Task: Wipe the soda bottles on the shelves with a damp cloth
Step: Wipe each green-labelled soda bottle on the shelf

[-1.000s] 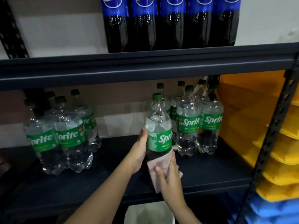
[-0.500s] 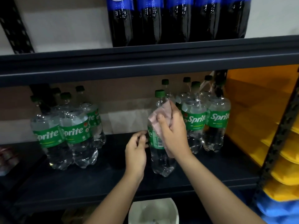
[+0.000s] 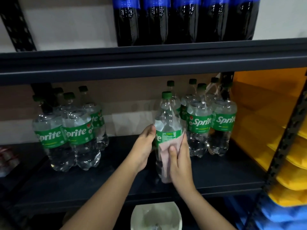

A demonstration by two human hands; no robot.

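- Bottle [image 3: 167, 123]: upright on the dark lower shelf [image 3: 99, 185], long axis vertical, green cap pointing up, standing forward of the other bottles.
- Label: turned sideways to the camera, only the tail of the brand name visible at its left edge.
- Left hand [image 3: 143, 147]: against the bottle's left side at label height, fingers curled round it, gripping.
- Right hand [image 3: 180, 161]: pressing a pink cloth [image 3: 166, 159] onto the bottle's lower front, thumb and fingers wrapped over the cloth and bottle.
- Cloth: covering the lower label edge and the body below it.
- Right group [image 3: 211, 123]: clear green-label bottles, upright, just behind and right of the held one.
- Left group [image 3: 66, 130]: similar bottles, upright, well apart on the same shelf.
- Upper shelf [image 3: 149, 62]: row of dark bottles [image 3: 182, 22] with blue labels.
- White bowl [image 3: 156, 216]: below the shelf, between the forearms.
- Yellow stack [image 3: 265, 127]: at right, beside the rack post.
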